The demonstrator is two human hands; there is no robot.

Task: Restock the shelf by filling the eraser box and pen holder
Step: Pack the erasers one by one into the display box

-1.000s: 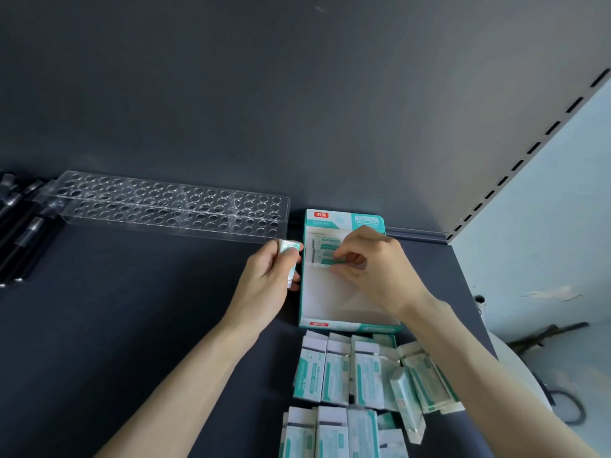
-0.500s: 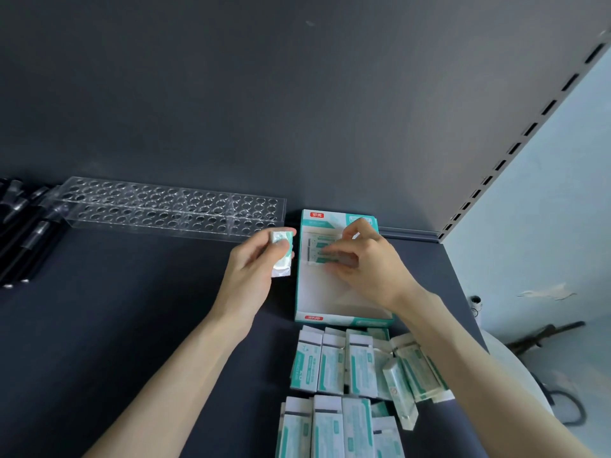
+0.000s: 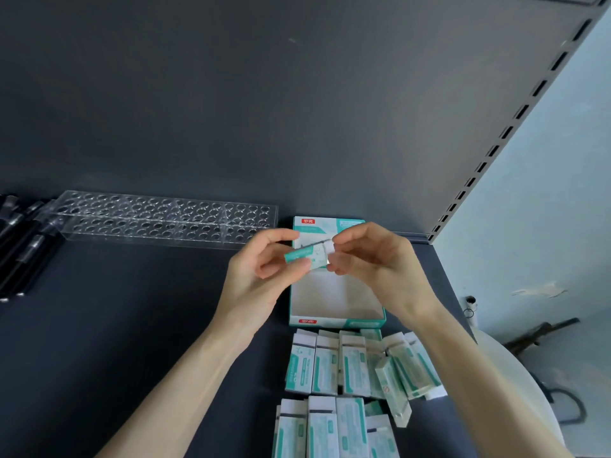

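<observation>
A teal-and-white eraser box [image 3: 337, 320] lies open on the dark shelf, its inside mostly bare where visible. Above its far end both hands hold one small teal-and-white eraser [image 3: 309, 256]. My left hand [image 3: 264, 276] grips its left end, my right hand [image 3: 373, 259] pinches its right end. Any erasers at the box's far end are hidden behind my hands. Several loose erasers [image 3: 347, 368] lie in rows in front of the box. A clear pen holder [image 3: 165, 214] with many holes stands to the left, with no pens in it.
Black pens [image 3: 20, 239] lie at the far left of the shelf. The dark back panel rises behind. The shelf ends at the right by a slotted upright [image 3: 515, 120]; beyond it is a pale wall and a white rounded object [image 3: 515, 378].
My right hand has lifted out of the box and met my left hand, which swung its eraser over the box's far end. Both hands now hold that eraser.
</observation>
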